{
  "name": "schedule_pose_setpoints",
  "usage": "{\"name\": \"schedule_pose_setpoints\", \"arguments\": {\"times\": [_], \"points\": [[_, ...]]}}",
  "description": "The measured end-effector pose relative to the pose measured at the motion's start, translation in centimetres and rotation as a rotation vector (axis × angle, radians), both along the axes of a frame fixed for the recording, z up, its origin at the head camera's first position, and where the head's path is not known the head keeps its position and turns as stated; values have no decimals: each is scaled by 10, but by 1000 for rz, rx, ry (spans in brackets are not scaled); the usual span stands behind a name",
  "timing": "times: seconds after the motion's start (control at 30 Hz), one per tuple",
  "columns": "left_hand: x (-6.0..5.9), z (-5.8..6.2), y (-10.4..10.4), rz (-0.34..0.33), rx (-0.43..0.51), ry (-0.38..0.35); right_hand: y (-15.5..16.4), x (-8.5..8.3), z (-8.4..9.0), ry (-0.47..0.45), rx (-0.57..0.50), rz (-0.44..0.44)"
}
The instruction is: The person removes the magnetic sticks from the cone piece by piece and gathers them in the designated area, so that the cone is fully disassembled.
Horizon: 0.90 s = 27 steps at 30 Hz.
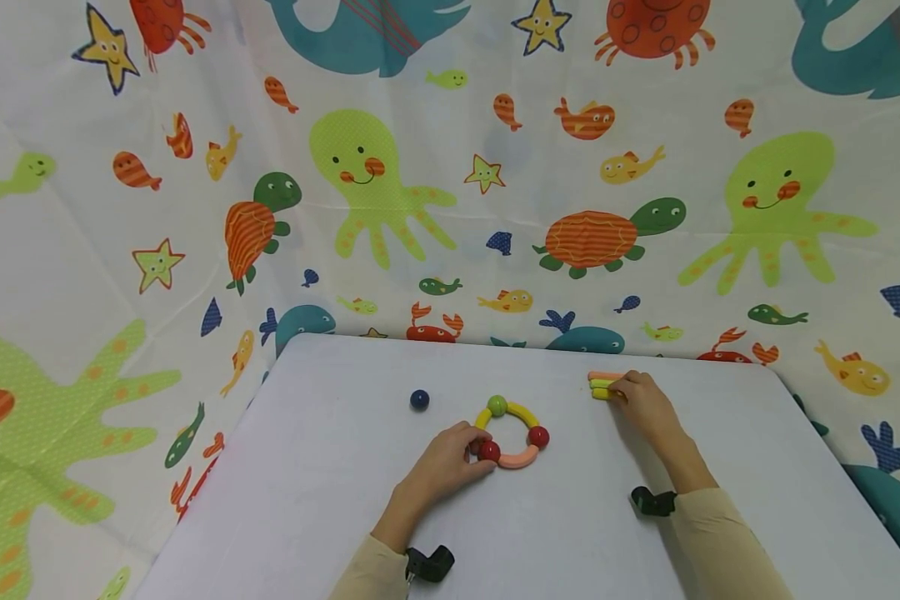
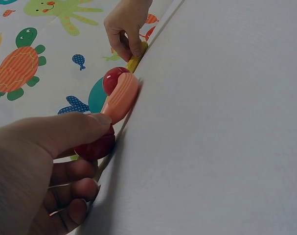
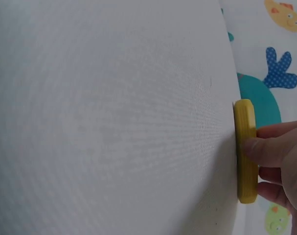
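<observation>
The right hand (image 1: 651, 410) hides the sticks' (image 1: 599, 385) three-o'clock ends and, in its wrist view, is cut off toward four o'clock.

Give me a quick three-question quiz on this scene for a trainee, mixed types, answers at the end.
1. What colour is the bead lying apart from the ring?
A) Green
B) Red
C) Dark blue

2. True or false: the left hand touches the ring while the right hand pinches a yellow stick.

3. How many red beads show on the ring?

Key:
1. C
2. True
3. Two
</observation>
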<state>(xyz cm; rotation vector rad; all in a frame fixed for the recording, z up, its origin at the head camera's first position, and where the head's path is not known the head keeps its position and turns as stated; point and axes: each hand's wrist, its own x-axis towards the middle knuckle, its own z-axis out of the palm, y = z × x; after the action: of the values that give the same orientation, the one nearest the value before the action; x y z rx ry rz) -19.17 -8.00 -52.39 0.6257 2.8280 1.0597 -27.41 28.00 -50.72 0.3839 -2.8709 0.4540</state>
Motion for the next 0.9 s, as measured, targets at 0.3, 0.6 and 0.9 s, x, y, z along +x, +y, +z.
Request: {"name": "schedule_pose_setpoints", "arguments": {"times": [0.3, 0.6, 0.9], "points": [[0, 0, 0, 1, 6, 4, 3, -1, -1, 9, -18, 3], [0, 0, 0, 3, 7, -2, 1, 0, 3, -22, -30, -3], [0, 0, 0, 3, 2, -5, -11, 4, 10, -68, -90, -20]]}}
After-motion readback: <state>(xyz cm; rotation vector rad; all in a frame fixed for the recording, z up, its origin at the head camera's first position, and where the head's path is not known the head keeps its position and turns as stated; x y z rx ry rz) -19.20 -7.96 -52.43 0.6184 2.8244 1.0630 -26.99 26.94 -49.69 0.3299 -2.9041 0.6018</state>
